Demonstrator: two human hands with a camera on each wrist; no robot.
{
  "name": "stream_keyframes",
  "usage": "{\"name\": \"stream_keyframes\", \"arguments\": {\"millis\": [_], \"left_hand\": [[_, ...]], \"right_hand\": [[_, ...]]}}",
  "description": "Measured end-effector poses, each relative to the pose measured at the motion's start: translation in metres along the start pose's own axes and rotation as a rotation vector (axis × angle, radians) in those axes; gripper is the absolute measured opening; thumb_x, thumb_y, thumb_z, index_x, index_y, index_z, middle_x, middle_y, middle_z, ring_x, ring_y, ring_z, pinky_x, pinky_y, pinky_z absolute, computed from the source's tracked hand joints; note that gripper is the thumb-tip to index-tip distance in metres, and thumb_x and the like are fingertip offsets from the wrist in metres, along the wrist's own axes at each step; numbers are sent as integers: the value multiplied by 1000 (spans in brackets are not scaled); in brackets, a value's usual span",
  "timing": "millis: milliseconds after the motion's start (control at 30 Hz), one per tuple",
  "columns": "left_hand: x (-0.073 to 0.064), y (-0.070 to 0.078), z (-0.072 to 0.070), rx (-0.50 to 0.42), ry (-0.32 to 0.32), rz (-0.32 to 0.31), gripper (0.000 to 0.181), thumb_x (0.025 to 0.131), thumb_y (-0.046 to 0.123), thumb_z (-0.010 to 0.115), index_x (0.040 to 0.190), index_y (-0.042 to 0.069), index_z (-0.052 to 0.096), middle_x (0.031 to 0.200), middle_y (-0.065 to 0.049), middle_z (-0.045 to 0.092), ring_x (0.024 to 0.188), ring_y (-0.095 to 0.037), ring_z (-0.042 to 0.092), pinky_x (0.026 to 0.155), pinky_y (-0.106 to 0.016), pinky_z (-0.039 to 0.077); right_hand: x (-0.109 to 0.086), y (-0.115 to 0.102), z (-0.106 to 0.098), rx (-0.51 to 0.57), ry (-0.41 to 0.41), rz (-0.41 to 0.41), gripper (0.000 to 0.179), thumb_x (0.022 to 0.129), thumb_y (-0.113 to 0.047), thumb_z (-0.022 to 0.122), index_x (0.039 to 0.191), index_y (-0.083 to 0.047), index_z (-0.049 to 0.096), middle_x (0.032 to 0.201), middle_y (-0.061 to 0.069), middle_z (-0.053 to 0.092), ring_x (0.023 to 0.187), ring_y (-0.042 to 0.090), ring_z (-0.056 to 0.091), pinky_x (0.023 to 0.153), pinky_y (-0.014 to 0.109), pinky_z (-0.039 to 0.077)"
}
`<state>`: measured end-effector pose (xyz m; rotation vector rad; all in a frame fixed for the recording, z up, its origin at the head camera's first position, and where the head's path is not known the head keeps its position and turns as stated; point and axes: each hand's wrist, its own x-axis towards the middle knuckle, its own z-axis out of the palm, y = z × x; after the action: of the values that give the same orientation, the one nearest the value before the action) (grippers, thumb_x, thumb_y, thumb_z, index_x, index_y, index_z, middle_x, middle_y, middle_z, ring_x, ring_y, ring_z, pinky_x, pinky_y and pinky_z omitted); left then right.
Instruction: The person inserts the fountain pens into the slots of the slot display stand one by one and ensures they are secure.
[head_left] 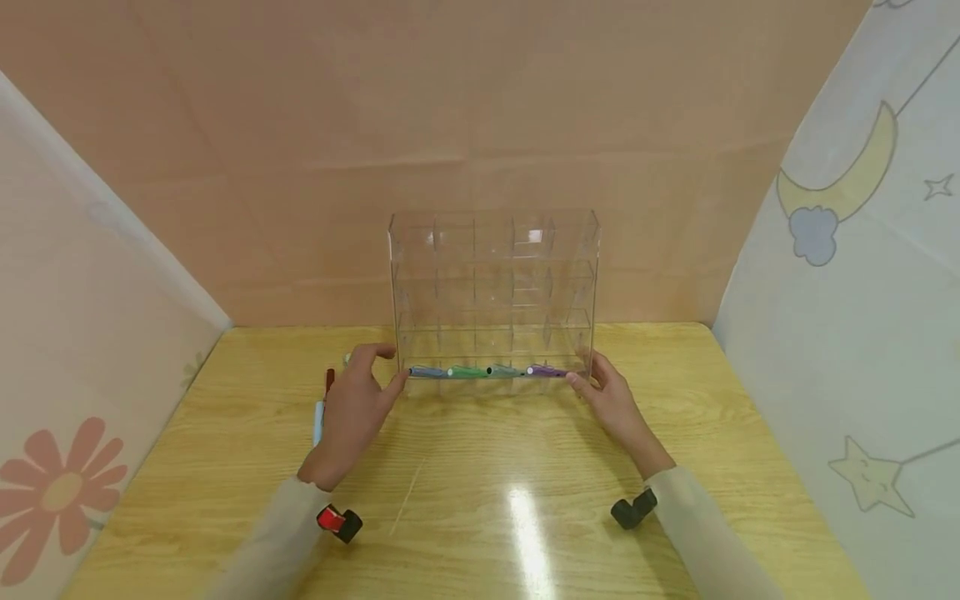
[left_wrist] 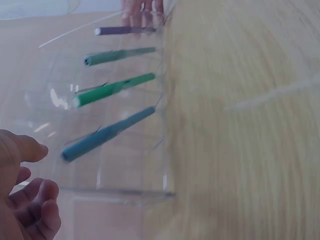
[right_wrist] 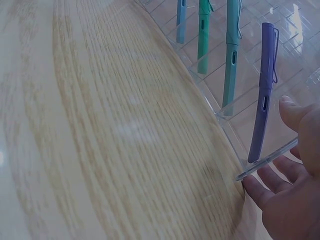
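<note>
A clear acrylic display rack with rows of small compartments stands upright on the table. Along its lowest row lie a blue pen, a green pen, a teal pen and a purple pen. My left hand is at the rack's lower left edge, thumb in front and curled fingers round the side. At the opposite lower corner, my right hand holds the side panel between thumb and fingers, close to the purple pen.
Left of the rack, partly behind my left hand, a dark red pen and a light blue pen lie on the wooden table. A tan backdrop rises behind the rack, with printed cloth walls on either side.
</note>
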<state>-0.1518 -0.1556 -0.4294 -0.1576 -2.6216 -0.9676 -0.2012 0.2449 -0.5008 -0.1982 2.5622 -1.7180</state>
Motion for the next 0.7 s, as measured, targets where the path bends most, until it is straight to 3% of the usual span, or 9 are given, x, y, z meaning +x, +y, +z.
{"name": "stream_keyframes", "arguments": {"millis": [167, 333, 567, 700], "left_hand": [[-1, -7, -18, 43, 63, 18, 38, 97, 21, 79, 129, 6, 64, 119, -12, 69, 59, -12, 46, 51, -24, 38], [-3, -17, -31, 25, 111, 37, 34, 99, 18, 78, 126, 4, 65, 112, -14, 70, 56, -5, 44, 48, -24, 37], [-5, -39, -42, 14, 132, -54, 29, 101, 20, 75, 125, 6, 66, 108, -10, 70, 61, -8, 51, 51, -24, 41], [-8, -52, -47, 21, 164, -81, 28, 101, 20, 75, 124, 6, 68, 109, -11, 72, 53, -4, 46, 46, -26, 39]], "right_hand": [[-1, -1, -1, 19, 0, 3, 69, 109, -37, 62, 166, -10, 33, 173, 21, 33, 158, 46, 38, 124, 62, 37], [-2, -1, -1, 33, -11, -2, 69, 109, -34, 62, 166, -9, 33, 173, 21, 33, 158, 47, 37, 124, 63, 37], [0, -1, -1, 23, -8, 2, 68, 109, -35, 63, 165, -9, 34, 172, 22, 35, 156, 47, 39, 124, 62, 38], [0, -2, -1, 21, -12, 6, 67, 109, -35, 62, 165, -10, 34, 173, 22, 34, 157, 47, 38, 125, 63, 35]]}}
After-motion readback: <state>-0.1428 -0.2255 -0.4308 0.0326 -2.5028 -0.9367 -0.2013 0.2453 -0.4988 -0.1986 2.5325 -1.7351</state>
